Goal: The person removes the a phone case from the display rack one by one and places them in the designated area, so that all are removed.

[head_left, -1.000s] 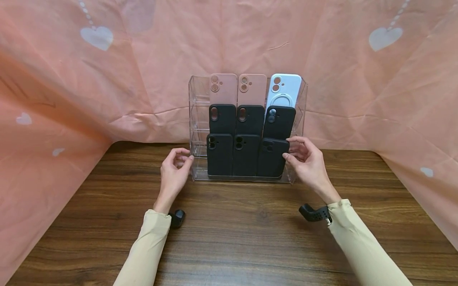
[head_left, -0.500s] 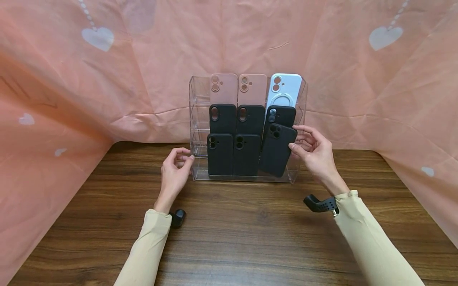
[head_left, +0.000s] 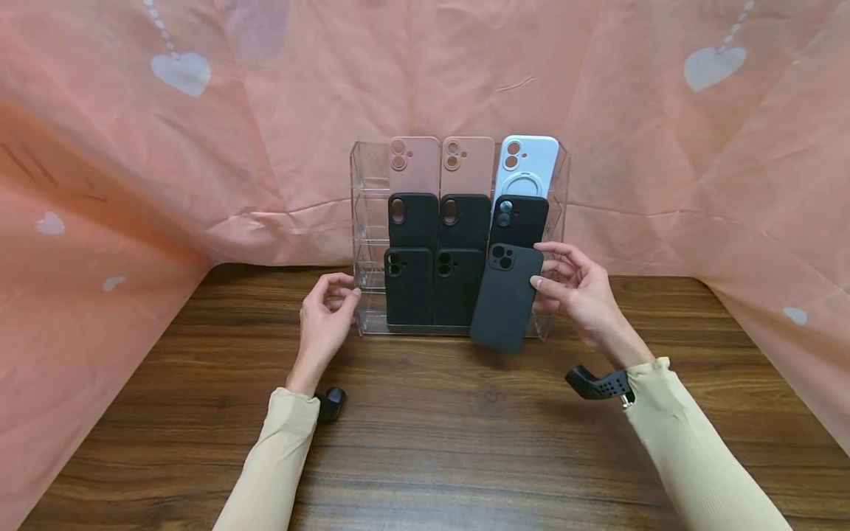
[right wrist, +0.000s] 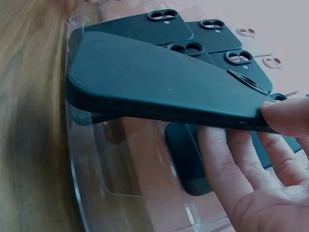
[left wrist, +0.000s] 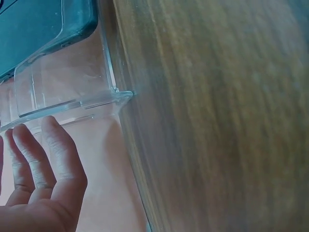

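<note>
At eight o'clock on the rack (head_left: pixel 372 325), our left hand (head_left: pixel 325 306) has fingers bent by the wall (left wrist: pixel 72 106); whether gripping, we can't tell. At five, a dark phone case (head_left: pixel 508 301) tilts before the front lip (head_left: pixel 412 330), pinched by our right hand (head_left: pixel 579 293) at four. We judge the step as removal; next calls for a steady outward draw.

Rack (head_left: pixel 372 240) on table (head_left: pixel 425 442), case (head_left: pixel 508 302) apparently before it

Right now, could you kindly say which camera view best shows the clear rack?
The head view: it frames the clear rack across its full width. The left wrist view shows only one end; the right wrist view shows part, partially behind the held phone case.
</note>
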A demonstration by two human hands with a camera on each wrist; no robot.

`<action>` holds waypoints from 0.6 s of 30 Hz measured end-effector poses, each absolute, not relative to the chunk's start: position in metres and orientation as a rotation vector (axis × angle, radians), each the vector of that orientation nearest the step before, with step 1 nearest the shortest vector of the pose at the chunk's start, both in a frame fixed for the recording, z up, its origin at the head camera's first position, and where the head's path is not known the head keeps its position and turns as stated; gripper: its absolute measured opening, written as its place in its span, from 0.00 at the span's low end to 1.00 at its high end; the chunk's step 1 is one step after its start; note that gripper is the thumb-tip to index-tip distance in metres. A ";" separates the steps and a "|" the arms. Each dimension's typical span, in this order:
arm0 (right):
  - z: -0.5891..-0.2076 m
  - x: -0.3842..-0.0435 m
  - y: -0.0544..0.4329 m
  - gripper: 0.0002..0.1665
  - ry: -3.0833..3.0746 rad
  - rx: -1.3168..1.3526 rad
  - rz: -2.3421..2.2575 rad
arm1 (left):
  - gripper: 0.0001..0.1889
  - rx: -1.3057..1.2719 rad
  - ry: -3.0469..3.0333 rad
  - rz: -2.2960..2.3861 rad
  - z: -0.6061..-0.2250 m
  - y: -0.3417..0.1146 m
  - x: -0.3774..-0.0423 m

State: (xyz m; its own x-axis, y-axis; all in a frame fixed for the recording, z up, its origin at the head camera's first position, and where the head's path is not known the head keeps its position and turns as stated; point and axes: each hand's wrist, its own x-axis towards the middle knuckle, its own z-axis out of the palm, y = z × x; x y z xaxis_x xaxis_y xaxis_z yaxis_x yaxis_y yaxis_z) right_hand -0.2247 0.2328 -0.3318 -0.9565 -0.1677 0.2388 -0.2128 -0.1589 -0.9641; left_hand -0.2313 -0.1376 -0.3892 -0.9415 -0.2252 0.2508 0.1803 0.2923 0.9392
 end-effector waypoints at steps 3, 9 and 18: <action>-0.337 -0.221 0.233 0.28 -2.044 0.481 2.336 | 0.11 0.042 -2.226 -1.705 -0.388 -0.137 -0.232; -0.349 -0.212 0.233 0.28 -2.062 0.510 2.364 | 0.11 0.046 -2.237 -1.684 -0.388 -0.136 -0.233; -0.360 -0.201 0.221 0.28 -2.178 0.502 2.379 | 0.11 0.045 -2.263 -1.625 -0.388 -0.138 -0.233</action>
